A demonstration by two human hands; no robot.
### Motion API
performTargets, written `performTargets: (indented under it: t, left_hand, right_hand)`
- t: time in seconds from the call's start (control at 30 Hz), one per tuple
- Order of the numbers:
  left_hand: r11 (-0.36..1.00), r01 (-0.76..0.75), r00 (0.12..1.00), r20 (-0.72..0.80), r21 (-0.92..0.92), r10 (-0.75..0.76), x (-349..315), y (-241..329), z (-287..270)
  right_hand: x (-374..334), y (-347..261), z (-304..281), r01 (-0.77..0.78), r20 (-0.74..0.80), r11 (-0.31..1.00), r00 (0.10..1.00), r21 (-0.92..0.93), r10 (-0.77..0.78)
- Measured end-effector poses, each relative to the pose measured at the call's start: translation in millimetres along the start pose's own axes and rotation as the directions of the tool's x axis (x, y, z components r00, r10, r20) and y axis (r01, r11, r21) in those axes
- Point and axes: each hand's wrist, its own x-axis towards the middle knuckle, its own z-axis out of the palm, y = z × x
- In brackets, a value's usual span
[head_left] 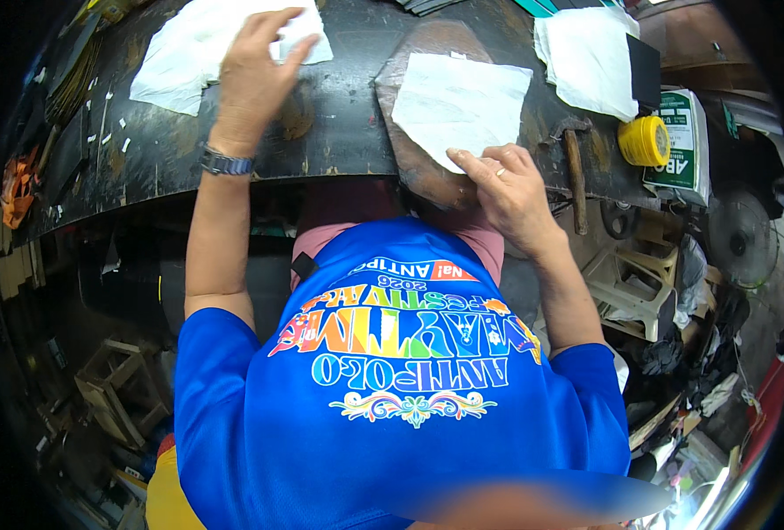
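Observation:
A thin white cloth-like sheet (467, 97) lies over a brown, many-sided board (423, 181) at the table's near middle. At the sheet's near right corner, my right hand (516, 190) has its fingers curled and the thumb side against the edge, closed on it; the fingertips are partly hidden. My left hand (260, 75) is over a spread of similar white sheets (180, 62) at the far left. Its thumb and forefinger are apart, with white material showing between them, and no clear grip is visible.
A hammer (575, 177) lies right of the board, its handle past the table's edge. Farther right are a yellow tub (644, 141), a white-and-green container (683, 146) and another white sheet stack (586, 62). Orange material (21, 187) hangs at the left edge.

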Motion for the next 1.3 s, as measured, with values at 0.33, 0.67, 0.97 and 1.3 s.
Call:
performTargets:
  t: [0.33, 0.67, 0.97, 1.3]
  left_hand:
    - [0.926, -0.274, 0.873, 0.337, -0.261, 0.354, -28, 91, 44]
    - [0.99, -0.059, 0.954, 0.283, -0.125, 0.093, -51, 112, 28]
    - [0.969, 0.01, 0.98, 0.193, -0.248, 0.039, -24, 89, 27]
    - [0.898, 0.177, 0.963, 0.261, -0.402, -0.072, -3, 65, 33]
  right_hand:
    - [-20, -6, 9, -0.104, -0.096, 0.934, 0.985, 0.341, 0.144]
    - [55, 50, 8, -0.275, -0.219, 0.811, 0.873, 0.516, 0.436]
    - [202, 125, 68, -0.179, -0.176, 0.983, 0.967, 0.03, 0.182]
    - [264, 155, 104, -0.215, -0.343, 0.977, 0.918, -0.006, 0.2]
